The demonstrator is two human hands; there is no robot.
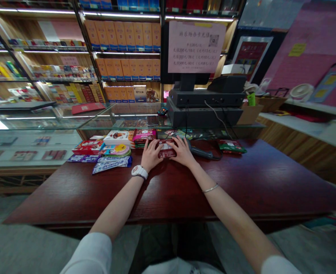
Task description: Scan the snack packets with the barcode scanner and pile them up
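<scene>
Both my hands rest at the far side of a dark red wooden table [242, 182]. My left hand [150, 155], with a white watch on the wrist, and my right hand [182, 151], with a thin bracelet, close from either side on a small dark red packet [166, 150] lying on the table. Left of my hands lies a spread of snack packets [114, 150], among them a red one [87, 146], a blue-white one [112, 163] and a pink one [144, 135].
A black handheld scanner [202, 153] and a green packet [231, 146] lie right of my hands. Behind stand a black cash register [206, 102] with a pink notice [195, 46], a glass counter [71, 118] and shelves of boxed goods [122, 36].
</scene>
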